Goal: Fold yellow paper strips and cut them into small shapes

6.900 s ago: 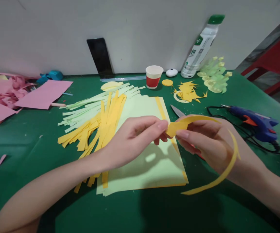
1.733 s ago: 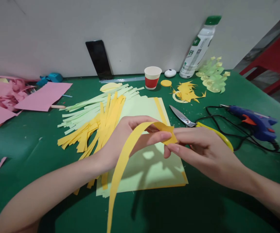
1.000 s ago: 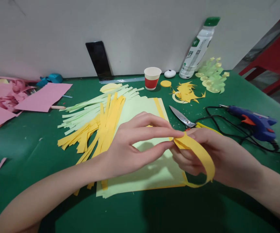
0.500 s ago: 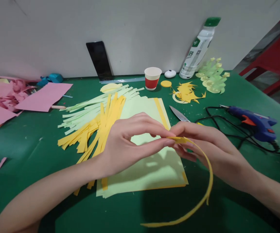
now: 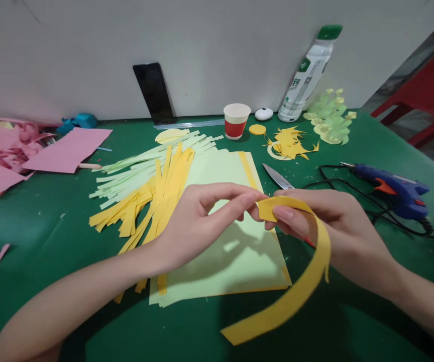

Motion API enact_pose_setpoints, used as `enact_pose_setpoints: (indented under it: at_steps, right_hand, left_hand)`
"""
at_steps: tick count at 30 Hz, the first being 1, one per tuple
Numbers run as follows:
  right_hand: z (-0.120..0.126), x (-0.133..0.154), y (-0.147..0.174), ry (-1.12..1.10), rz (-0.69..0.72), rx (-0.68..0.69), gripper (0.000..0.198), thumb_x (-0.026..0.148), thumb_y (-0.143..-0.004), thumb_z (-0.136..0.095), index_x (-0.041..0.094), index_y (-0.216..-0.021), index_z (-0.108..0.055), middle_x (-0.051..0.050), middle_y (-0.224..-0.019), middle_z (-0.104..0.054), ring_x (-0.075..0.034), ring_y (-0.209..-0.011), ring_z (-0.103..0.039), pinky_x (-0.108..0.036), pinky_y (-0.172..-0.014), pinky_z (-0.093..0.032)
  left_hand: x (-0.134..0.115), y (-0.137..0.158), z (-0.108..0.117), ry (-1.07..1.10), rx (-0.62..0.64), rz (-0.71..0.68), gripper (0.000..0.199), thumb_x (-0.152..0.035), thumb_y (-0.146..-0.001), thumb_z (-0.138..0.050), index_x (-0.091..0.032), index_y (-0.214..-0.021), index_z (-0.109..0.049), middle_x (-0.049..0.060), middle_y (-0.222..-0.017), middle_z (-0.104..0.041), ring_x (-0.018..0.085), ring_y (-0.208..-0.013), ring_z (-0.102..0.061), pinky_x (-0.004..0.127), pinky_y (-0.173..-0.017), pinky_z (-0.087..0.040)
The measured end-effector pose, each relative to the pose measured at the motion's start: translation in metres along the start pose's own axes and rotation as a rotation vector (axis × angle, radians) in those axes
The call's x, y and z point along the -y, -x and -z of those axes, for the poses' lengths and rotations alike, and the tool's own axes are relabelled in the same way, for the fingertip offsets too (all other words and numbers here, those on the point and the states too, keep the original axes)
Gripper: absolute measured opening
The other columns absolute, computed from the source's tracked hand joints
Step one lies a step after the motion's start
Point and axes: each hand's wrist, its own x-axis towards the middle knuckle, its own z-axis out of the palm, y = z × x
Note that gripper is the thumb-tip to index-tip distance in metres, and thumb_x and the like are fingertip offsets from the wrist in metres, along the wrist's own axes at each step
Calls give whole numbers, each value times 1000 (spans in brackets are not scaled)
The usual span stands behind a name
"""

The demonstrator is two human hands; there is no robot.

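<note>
My right hand (image 5: 326, 226) pinches a yellow paper strip (image 5: 303, 286) near its folded, angular end, thumb on top. From there the strip bends round and hangs down to the left, its loose end low in front. My left hand (image 5: 205, 221) is closed, its fingertips together at the left edge of that folded end; how much paper they grip is partly hidden. Under both hands lies a stack of pale green sheets (image 5: 217, 271) with yellow edges showing. Cut yellow strips (image 5: 172, 176) lie beside my left hand, over light green strips (image 5: 115, 186).
Scissors (image 5: 275, 176) lie partly under my right hand. A blue glue gun (image 5: 394, 191) with black cord sits at right. Behind are a paper cup (image 5: 235, 122), yellow paper scraps (image 5: 290, 143), a leaning bottle (image 5: 307, 75) and a dark phone-like slab (image 5: 154, 93). Pink paper (image 5: 70, 151) lies left.
The strip has turned from edge-on to show its broad face. My right thumb has come onto its folded end, and my left fingertips have shifted slightly left and up.
</note>
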Motion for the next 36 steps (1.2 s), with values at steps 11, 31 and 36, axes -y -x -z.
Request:
enact_pose_setpoints:
  at_steps: [11, 31, 36]
  right_hand:
    - [-6, 1, 0, -264, -84, 15, 23, 21, -81, -52, 20, -59, -57, 5, -54, -47, -6, -45, -34, -18, -43, -32]
    - [-1, 2, 3, -118, -19, 180, 25, 22, -86, -48, 19, -61, -52, 4, -55, -47, -7, -52, -42, -21, -47, -30]
    - [1, 1, 0, -7, 5, 252, 34, 23, -84, -43, 17, -54, -30, 5, -52, -28, -7, -47, -27, -22, -42, -20]
  left_hand:
    - [3, 1, -3, -101, 222, -105, 25, -17, -90, -38, -12, -70, -53, -1, -68, -55, 6, -62, -51, 17, -61, -41]
    - [1, 0, -1, -186, 340, -254, 29, -12, -89, -35, -14, -65, -50, -1, -59, -51, 6, -53, -46, 15, -53, -38]
    - [2, 0, -3, -180, 300, -249, 28, -15, -88, -37, -15, -62, -45, -3, -57, -43, 7, -51, -40, 17, -50, -35]
